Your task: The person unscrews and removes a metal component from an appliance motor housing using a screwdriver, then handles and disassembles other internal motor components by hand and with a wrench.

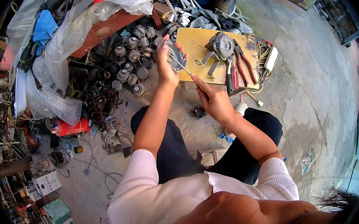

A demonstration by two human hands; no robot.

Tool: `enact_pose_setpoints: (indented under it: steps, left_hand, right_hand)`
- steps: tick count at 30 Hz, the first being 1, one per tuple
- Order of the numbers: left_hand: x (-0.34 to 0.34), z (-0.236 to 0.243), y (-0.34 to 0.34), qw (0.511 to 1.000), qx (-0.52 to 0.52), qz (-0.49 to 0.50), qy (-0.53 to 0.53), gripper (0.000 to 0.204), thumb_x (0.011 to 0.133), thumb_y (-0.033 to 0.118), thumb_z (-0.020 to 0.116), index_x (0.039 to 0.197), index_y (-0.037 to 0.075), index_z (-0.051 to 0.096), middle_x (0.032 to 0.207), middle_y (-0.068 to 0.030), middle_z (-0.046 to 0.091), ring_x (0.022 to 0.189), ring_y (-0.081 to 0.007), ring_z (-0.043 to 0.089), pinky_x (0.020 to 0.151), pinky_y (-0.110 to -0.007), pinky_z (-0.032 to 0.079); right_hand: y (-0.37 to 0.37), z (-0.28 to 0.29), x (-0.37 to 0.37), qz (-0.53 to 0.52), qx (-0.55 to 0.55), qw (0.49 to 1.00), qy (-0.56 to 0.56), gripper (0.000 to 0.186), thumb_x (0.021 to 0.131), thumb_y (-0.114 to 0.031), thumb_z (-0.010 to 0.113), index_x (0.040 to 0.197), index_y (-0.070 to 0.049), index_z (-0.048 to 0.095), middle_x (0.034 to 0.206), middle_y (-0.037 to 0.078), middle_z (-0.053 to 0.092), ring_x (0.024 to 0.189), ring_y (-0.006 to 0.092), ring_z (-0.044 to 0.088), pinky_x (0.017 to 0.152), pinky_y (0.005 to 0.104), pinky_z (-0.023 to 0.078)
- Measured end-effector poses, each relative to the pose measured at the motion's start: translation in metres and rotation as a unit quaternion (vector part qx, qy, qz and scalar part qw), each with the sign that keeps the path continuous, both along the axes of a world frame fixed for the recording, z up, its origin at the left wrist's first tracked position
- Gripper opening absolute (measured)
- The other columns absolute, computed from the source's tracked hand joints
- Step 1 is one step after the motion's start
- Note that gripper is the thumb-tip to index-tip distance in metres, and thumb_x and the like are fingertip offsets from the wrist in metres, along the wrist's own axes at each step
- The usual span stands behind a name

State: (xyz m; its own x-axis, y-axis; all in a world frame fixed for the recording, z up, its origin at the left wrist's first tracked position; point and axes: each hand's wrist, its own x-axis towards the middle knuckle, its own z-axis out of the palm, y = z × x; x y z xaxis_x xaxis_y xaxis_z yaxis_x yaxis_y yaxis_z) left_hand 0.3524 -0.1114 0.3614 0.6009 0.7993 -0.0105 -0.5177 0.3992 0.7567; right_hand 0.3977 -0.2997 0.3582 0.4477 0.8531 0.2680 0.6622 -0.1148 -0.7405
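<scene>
Clear plastic sheeting (58,73) bunched up well left of the yellow worktop (191,37). Red cylinder (70,126) on the floor, also well left of the worktop. Heap of small motors (134,55) on the floor, nearer the worktop's left side. Left hand (167,70) is up at the worktop's left edge, grip grasping a round metal cover (178,52), thumb and fingers on its rim. Thin metal rod (183,68) runs across the cover, looks like a screwdriver shaft, but the handle end is hidden in the palm. Dark metal ring (198,111) on the floor, near side of the worktop. Right hand (213,100), just off the worktop's near edge: grip clenched on the rod, index finger stretched along it. On the worktop, right half: motor (221,46), black-handled tool (229,80), red-handled screwdriver (235,76), red-handled pliers (246,65). White power strip (271,58) among cables just right of the worktop.
</scene>
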Motion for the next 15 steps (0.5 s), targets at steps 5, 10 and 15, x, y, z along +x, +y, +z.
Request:
enact_pose_setpoints:
  steps: [5,10,15]
  left_hand:
    - [-0.002,0.001,0.006,0.999,-0.038,-0.02,-0.017,0.054,0.093,0.046,0.049,0.137,0.015,0.048,0.106,-0.0087,0.064,0.093,-0.0224,0.064,0.081,-0.047,0.055]
    - [-0.008,0.007,0.016,0.998,0.002,-0.053,-0.046,0.058,0.092,0.049,0.048,0.137,0.012,0.05,0.111,-0.0129,0.063,0.098,-0.026,0.065,0.087,-0.053,0.054]
    - [-0.009,0.009,0.018,0.984,-0.023,-0.131,-0.12,0.062,0.091,0.052,0.046,0.139,0.012,0.05,0.114,-0.0154,0.061,0.099,-0.03,0.064,0.087,-0.054,0.053]
  right_hand:
    - [0.002,0.002,0.001,-0.006,-0.039,0.996,-0.079,0.053,0.092,-0.01,0.062,0.142,-0.02,0.05,0.082,0.019,0.067,0.073,0.0391,0.067,0.066,0.048,0.053]
    - [0.001,0.019,0.005,0.03,-0.013,0.998,0.055,0.043,0.096,-0.013,0.058,0.138,-0.012,0.048,0.077,0.014,0.063,0.064,0.0315,0.065,0.06,0.0409,0.052]
    - [-0.005,0.04,0.025,0.116,-0.082,0.846,0.514,0.039,0.102,-0.023,0.055,0.139,-0.012,0.046,0.072,-0.002,0.049,0.05,0.0098,0.043,0.045,0.0257,0.035]
